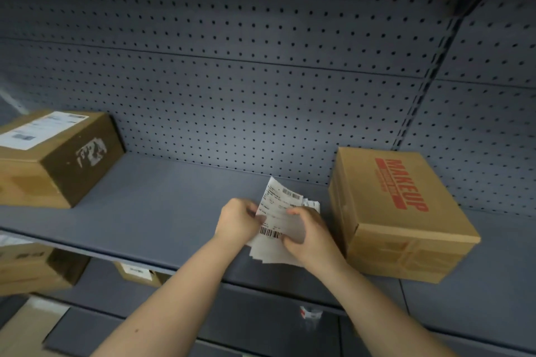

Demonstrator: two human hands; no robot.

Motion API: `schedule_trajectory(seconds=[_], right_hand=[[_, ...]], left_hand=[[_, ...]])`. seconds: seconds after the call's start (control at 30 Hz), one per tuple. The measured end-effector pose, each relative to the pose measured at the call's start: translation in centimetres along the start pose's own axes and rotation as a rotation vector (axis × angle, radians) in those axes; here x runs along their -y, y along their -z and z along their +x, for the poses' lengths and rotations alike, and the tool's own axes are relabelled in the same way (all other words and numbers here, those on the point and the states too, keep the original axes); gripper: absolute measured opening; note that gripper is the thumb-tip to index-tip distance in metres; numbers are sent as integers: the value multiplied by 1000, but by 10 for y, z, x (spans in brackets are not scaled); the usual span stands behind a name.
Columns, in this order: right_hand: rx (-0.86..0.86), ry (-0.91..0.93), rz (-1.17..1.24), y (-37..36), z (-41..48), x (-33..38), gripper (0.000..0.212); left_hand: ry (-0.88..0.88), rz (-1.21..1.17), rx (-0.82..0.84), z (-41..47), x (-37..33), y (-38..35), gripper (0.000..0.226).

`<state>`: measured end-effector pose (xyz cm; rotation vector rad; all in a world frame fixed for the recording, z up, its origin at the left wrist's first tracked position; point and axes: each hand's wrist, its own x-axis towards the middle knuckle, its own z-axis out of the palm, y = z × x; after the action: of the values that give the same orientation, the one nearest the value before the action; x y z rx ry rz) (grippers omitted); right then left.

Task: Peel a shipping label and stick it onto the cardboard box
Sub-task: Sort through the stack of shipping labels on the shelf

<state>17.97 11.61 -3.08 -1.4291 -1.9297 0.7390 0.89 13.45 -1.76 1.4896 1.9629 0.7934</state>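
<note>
Both hands clamped on label stack [275,223] above shelf [162,206] — left hand [236,219] pinching left edge, right hand [307,236] gripping lower right. Best to lift one corner, peel slowly, keep flat — then onto cardboard box [397,220] just right.

"MAKEUP" in red on top of right cardboard box [406,203]; label print elsewhere unreadable.

A white label [277,211] with barcodes tops a fanned stack of sheets tilted above the shelf, just left of a closed brown box [397,217], taped at its front and printed MAKEUP in red.
</note>
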Motion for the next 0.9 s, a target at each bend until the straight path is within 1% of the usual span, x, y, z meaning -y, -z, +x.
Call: schedule_trajectory(seconds=[0.07, 0.17, 0.2, 0.3, 0.33, 0.37, 0.4, 0.47, 0.5, 0.6, 0.67, 0.77, 0.9], right_hand=[[-12, -10, 8, 1, 4, 5, 46], [-59, -11, 29, 2, 10, 13, 48], [-81, 13, 21, 3, 13, 16, 49], [-146, 133, -105, 7, 25, 29, 55], [-150, 142, -119, 9, 28, 35, 55], [-144, 117, -101, 11, 32, 41, 50], [-137, 69, -61, 14, 35, 48, 41], [-140, -10, 5, 20, 39, 56, 16], [-168, -19, 10, 22, 40, 59, 11], [-268, 0, 54, 31, 40, 62, 11], [-305, -14, 83, 34, 40, 63, 11], [-334, -32, 90, 34, 42, 64, 11], [-355, -55, 120, 34, 41, 64, 10]], left_hand=[[-16, -14, -1, 4, 1, 9, 16], [-54, -78, 21, 10, 3, 23, 15], [-84, -87, 41, 12, 3, 29, 15], [-215, -66, 147, 17, 1, 45, 14], [-253, -71, 185, 18, 0, 50, 13], [-276, -94, 221, 18, -2, 55, 11], [-279, -131, 248, 17, -5, 60, 8], [-256, -221, 274, 16, -7, 69, 3], [-233, -270, 283, 15, -7, 75, 6], [-125, -403, 366, 12, 6, 87, 20], [-45, -445, 426, 8, 16, 91, 24], [17, -528, 437, 3, 26, 91, 22], [35, -454, 471, -3, 29, 93, 17]])
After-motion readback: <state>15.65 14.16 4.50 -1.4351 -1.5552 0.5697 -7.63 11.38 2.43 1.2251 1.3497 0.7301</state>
